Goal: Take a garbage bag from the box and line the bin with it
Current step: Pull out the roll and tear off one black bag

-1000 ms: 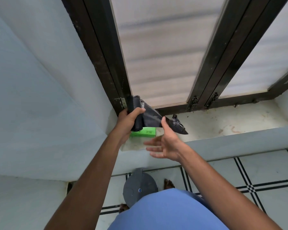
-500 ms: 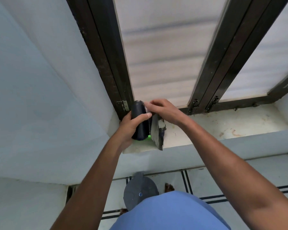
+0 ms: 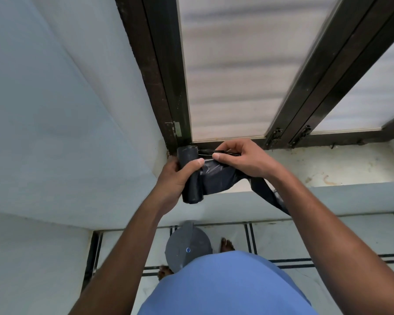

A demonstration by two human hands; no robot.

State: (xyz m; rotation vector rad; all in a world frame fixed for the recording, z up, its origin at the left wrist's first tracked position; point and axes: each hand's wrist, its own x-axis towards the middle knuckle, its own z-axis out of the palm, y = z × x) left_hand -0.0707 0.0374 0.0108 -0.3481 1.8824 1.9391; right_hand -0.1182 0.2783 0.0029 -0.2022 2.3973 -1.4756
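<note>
My left hand (image 3: 174, 177) is wrapped around a black roll of garbage bags (image 3: 188, 176), held upright over the window sill's left end. My right hand (image 3: 241, 159) pinches the unrolled black bag (image 3: 216, 178) right beside the roll, thumb and fingers shut on the plastic. The loose end of that bag hangs down to the right under my right forearm, over the sill's front edge. The grey bin (image 3: 187, 248), lid shut, stands on the floor below, partly hidden by my blue shirt. The green box is hidden behind the roll and my hands.
A pale stone window sill (image 3: 328, 167) runs to the right, under a dark-framed window (image 3: 164, 87) with frosted panes. A white wall (image 3: 55, 133) closes the left side. White floor tiles with dark lines (image 3: 282, 242) lie below, my bare feet beside the bin.
My right hand went from open below the roll to gripping the bag next to it. The bag has unrolled further and its end now hangs right. The green box has gone out of sight.
</note>
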